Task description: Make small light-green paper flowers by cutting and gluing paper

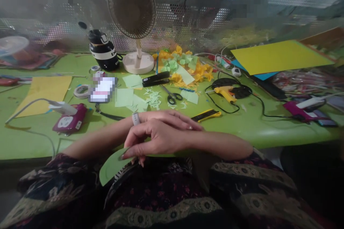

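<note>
My forearms cross at the table's front edge. My right hand (pixel 154 139) lies in front of my left wrist and pinches a light-green paper piece (pixel 113 166) with a rounded outline between thumb and fingers, over my lap. My left hand (pixel 172 118), with a pale watch band (pixel 135 118) at its wrist, rests palm down behind my right forearm. Its fingers are stretched to the right, and I see nothing held in it. Just beyond its fingertips lies a yellow box cutter (pixel 206 115). Behind are dark-handled scissors (pixel 174 97) and pale green paper scraps (pixel 153 99).
At the back stand a fan (pixel 138 61) and a black bottle (pixel 104 55). A yellow glue gun (pixel 225 93) with its cord lies right of centre. A phone (pixel 103 89), tape roll (pixel 81 91), stapler (pixel 156 79) and orange paper flowers (pixel 201 73) also occupy the green table (pixel 268 128).
</note>
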`<move>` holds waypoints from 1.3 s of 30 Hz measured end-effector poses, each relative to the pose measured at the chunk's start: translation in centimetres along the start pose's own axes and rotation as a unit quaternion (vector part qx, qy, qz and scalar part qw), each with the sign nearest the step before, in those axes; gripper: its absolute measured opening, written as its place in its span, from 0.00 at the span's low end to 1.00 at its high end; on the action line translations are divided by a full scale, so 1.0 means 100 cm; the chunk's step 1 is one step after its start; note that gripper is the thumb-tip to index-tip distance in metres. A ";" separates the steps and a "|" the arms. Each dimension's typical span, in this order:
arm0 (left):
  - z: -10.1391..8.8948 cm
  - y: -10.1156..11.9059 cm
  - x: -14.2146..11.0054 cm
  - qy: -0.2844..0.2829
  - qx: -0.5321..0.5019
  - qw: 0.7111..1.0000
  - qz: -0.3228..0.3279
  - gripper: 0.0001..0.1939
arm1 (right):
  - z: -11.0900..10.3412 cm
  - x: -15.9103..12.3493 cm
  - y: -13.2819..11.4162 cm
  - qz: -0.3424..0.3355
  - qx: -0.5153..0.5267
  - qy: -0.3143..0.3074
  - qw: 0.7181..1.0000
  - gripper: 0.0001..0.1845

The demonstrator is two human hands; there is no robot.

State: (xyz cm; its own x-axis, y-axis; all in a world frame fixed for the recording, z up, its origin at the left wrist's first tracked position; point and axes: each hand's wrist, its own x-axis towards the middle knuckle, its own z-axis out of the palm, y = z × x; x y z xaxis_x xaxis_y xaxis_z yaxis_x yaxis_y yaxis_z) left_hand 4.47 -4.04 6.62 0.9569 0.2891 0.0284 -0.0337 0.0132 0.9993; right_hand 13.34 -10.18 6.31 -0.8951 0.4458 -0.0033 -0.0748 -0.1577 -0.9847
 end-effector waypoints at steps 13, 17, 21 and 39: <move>-0.107 -0.015 -0.050 0.374 0.165 0.909 -0.089 0.19 | -0.074 -0.049 -0.008 0.000 0.014 0.201 0.980 0.15; -0.164 -0.037 -0.030 0.467 0.383 0.785 -0.135 0.27 | -0.103 -0.046 0.014 0.023 -0.011 0.309 0.951 0.21; -0.186 -0.056 -0.004 0.374 0.495 0.764 -0.176 0.28 | -0.113 -0.046 0.026 0.050 -0.008 0.329 0.943 0.22; -0.105 0.017 -0.059 0.443 0.433 0.771 -0.147 0.19 | -0.121 -0.050 0.026 0.033 -0.018 0.379 0.925 0.23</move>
State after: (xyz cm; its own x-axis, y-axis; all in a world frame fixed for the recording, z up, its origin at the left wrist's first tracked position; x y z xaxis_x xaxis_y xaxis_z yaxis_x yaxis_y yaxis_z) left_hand -4.25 4.37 7.94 0.3014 0.9411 0.1534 0.7197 -0.3300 0.6108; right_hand 22.94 -2.20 1.63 -0.3318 0.9276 -0.1714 -0.0044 -0.1832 -0.9831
